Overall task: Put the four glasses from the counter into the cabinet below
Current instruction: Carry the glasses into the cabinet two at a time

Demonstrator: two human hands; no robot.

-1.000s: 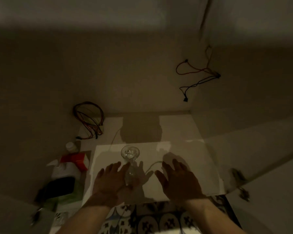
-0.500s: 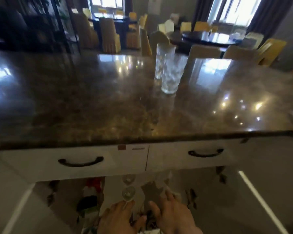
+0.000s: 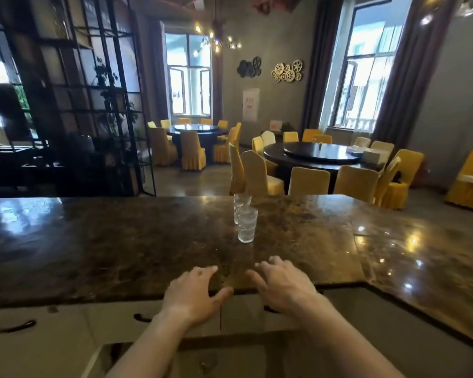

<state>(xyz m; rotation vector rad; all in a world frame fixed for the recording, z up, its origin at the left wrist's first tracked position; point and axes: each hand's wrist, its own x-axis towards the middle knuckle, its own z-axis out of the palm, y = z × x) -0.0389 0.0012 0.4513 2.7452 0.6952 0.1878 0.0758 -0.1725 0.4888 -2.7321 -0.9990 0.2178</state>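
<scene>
Dining room fills the far half of the view, with two tall windows [image 3: 189, 77], dark curtains and a black metal-framed partition [image 3: 66, 91] on the left. Two round dark tables stand in it, the nearer table [image 3: 316, 156] to the right and a farther table [image 3: 200, 132] toward the middle, each ringed by chairs in yellow covers [image 3: 309, 181]. On the grey back wall hang cogwheel ornaments, one dark cluster and one gold cluster [image 3: 287, 70], and below them a pale notice [image 3: 251, 104] with red marks too small to read. No other writing or brand can be made out.

Across the near half runs a glossy brown stone counter [image 3: 107, 241], turning a corner on the right. Under its front edge is a pale cabinet front with dark curved drawer handles [image 3: 11, 326].

Both forearms reach forward from the bottom of the frame. The left hand [image 3: 194, 293] hovers palm down over the counter's front edge, fingers loosely spread and slightly curled, thumb out to the right, gripping nothing. The right hand [image 3: 283, 282] is just beside it, also palm down, fingers spread and bent, empty; whether either hand touches the stone cannot be told.

Two clear glasses are visible, upright on the counter beyond the hands and well apart from them: the near glass [image 3: 247, 225] and, just behind it and partly overlapped, the far glass [image 3: 241, 203].
</scene>
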